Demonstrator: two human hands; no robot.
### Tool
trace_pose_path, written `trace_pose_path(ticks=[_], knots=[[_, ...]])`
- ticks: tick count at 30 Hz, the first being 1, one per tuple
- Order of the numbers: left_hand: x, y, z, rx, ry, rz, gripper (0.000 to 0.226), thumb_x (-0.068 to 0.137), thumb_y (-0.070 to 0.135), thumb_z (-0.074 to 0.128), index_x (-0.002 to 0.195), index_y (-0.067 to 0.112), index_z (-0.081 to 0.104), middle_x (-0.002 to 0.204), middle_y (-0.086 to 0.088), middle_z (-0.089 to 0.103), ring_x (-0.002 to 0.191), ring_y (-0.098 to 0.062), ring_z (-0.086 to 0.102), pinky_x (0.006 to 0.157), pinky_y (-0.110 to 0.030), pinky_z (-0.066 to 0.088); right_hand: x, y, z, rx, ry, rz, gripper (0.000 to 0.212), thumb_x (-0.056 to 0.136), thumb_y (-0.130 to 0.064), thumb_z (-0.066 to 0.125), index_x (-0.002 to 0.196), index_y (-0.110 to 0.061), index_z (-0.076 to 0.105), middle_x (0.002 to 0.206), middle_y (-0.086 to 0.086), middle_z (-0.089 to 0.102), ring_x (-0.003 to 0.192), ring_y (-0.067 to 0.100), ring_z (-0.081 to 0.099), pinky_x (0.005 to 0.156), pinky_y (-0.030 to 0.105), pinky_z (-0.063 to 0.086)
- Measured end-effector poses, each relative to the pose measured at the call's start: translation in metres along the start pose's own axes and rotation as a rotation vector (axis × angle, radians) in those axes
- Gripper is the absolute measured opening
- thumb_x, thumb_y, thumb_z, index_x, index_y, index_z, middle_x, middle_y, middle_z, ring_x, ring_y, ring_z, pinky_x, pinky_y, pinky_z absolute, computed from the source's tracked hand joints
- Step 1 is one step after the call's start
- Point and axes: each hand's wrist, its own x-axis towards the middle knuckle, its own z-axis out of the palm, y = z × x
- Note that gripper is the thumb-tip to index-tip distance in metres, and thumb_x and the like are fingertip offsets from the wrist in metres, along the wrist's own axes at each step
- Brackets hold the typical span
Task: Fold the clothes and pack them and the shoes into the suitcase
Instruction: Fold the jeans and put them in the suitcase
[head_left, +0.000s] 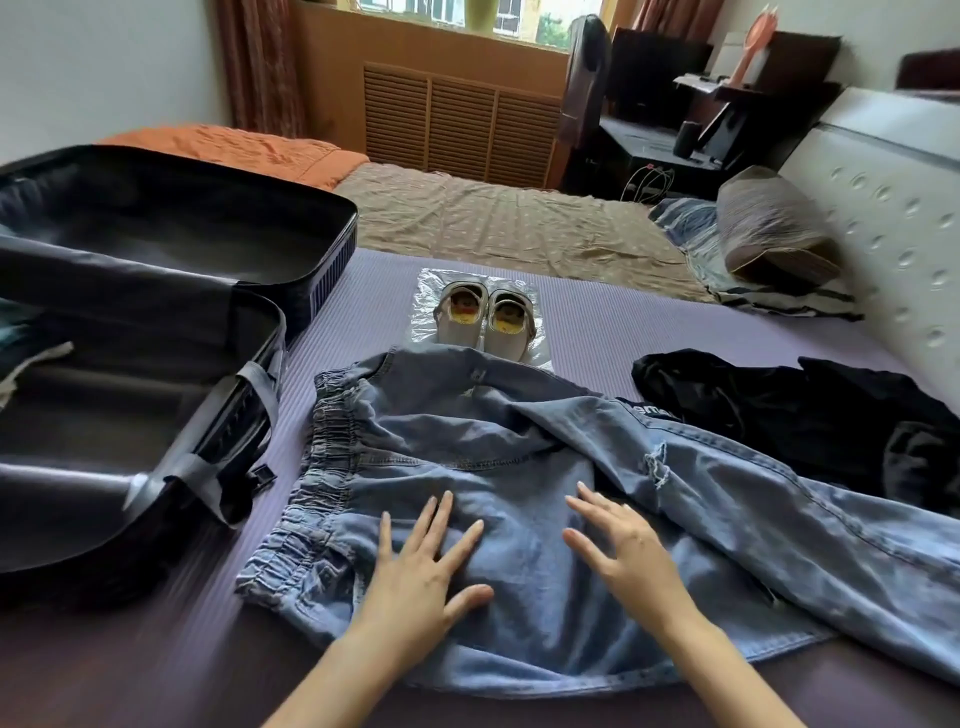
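Both hands lay flat with fingers spread on the jeans (519, 467), the left hand (426, 571) near the waistband, the right hand (623, 551) beside it, gripping nothing. The open suitcase (156, 322) stood left, shoes (485, 322) beyond, black garment (810, 415) right.

The suitcase (156, 218) runs off the left edge, its near corner at lower left blurred. The jeans (519, 457) cover the near ends of the shoes (485, 322) and leave the frame at lower right. The black garment (779, 415) is cut by the right edge. A label (652, 413) between them is partly hidden, unreadable.
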Motion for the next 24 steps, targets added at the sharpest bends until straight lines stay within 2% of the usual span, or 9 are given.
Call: trace_pose_path(ticks=[1,3,6,9,14,16,19,22,24], knots=[[-0.002,-0.001,0.008,0.016,-0.023,0.014,0.069,0.09,0.071,0.008,0.138,0.033,0.04,0.146,-0.009,0.038,0.139,-0.019,0.029,0.108,-0.054,0.011,-0.008,0.007,0.004,-0.073,-0.058,-0.006,0.092,0.07,-0.09,0.01,0.142,-0.038,0.034,0.152,-0.02,0.013,0.139,-0.004,0.01,0.116,0.021,0.003],[-0.008,-0.005,0.018,0.023,-0.029,0.021,0.067,0.091,0.07,0.013,0.141,0.031,0.034,0.147,-0.007,0.038,0.14,-0.016,0.018,0.106,-0.055,0.013,-0.026,0.02,0.012,-0.203,-0.145,-0.004,0.09,0.063,-0.09,-0.011,0.143,-0.049,0.0,0.15,-0.023,-0.02,0.14,-0.001,-0.02,0.113,0.021,-0.012],[-0.016,-0.011,0.02,0.06,0.093,0.026,0.068,0.091,0.07,0.015,0.146,0.032,0.027,0.15,-0.005,0.034,0.141,-0.019,0.015,0.105,-0.054,0.014,-0.052,0.029,0.024,-0.361,-0.184,0.052,0.078,0.071,-0.083,-0.019,0.141,-0.049,-0.022,0.151,-0.016,-0.027,0.138,0.007,-0.032,0.113,0.03,-0.019],[-0.023,-0.016,0.022,0.084,0.12,0.045,0.068,0.09,0.07,0.015,0.145,0.033,0.029,0.15,-0.003,0.034,0.141,-0.019,0.014,0.108,-0.049,0.009,-0.068,0.025,0.033,-0.401,-0.093,0.091,0.065,0.093,-0.07,0.006,0.15,-0.039,0.002,0.159,-0.001,0.009,0.144,0.017,-0.008,0.113,0.037,-0.005],[-0.03,-0.028,0.02,0.108,0.106,0.054,0.069,0.09,0.072,0.017,0.146,0.034,0.029,0.151,0.0,0.034,0.144,-0.016,0.007,0.11,-0.043,0.003,-0.079,0.014,0.034,-0.361,-0.055,0.07,0.067,0.092,-0.07,0.005,0.15,-0.038,0.0,0.159,-0.005,-0.002,0.145,0.016,-0.012,0.113,0.034,-0.01],[-0.029,-0.026,0.018,0.112,0.08,0.045,0.068,0.09,0.071,0.016,0.146,0.033,0.028,0.148,-0.004,0.038,0.145,-0.015,0.0,0.108,-0.044,0.003,-0.085,0.014,0.027,-0.181,-0.065,0.07,0.072,0.085,-0.075,-0.001,0.147,-0.041,-0.007,0.155,-0.017,-0.018,0.142,0.005,-0.022,0.114,0.029,-0.016],[-0.021,-0.006,0.012,0.109,0.098,0.049,0.065,0.093,0.067,0.015,0.147,0.032,0.025,0.143,-0.009,0.043,0.145,-0.017,0.001,0.107,-0.044,0.004,-0.094,0.018,0.009,0.039,0.072,0.062,0.067,0.086,-0.073,0.012,0.145,-0.043,0.011,0.154,-0.025,-0.004,0.141,-0.008,-0.011,0.116,0.019,-0.009],[-0.003,0.033,0.004,0.043,0.153,0.137,0.06,0.096,0.062,0.012,0.138,0.03,0.041,0.141,-0.008,0.045,0.144,-0.016,0.014,0.11,-0.046,0.024,-0.105,0.034,-0.012,0.093,0.185,0.092,0.055,0.087,-0.069,0.025,0.136,-0.045,0.032,0.153,-0.025,0.015,0.139,-0.011,0.007,0.116,0.021,0.007],[0.015,0.063,-0.006,-0.013,0.138,0.18,0.066,0.096,0.06,0.006,0.13,0.028,0.053,0.134,-0.006,0.055,0.135,-0.017,0.032,0.097,-0.048,0.039,-0.109,0.05,-0.027,0.107,0.277,0.114,0.047,0.089,-0.063,0.036,0.129,-0.04,0.047,0.149,-0.018,0.032,0.135,-0.011,0.023,0.113,0.025,0.02]])
